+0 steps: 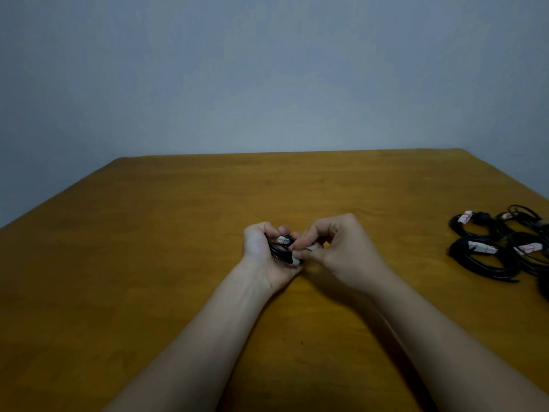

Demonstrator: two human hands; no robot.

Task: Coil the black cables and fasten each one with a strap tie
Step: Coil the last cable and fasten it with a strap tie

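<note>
Head view: both hands meet over the middle of the worktop (178, 233), closed around one small black coil (277, 254). The left hand (261, 252) is wrapped round the coil, fingers curled over its top, palm turned to the right. The right hand (341, 251) comes in from the coil's right side, its thumb and forefinger pinching a pale tie (312, 248) just against the coil's edge. The tie seems to run left to right, across the strands.

That looks like the fastening step. It all turns on the tie's free end, which lies to the right of the coil, nearest the right hand. So that hand should do the wrapping while the left only clamps.

A pale, red-marked band (282, 239) shows at the coil's top, but I cannot tell whether it is the same tie. Well to the right of the coil sits a pile (490, 251) of coils, each with a similar band.
</note>
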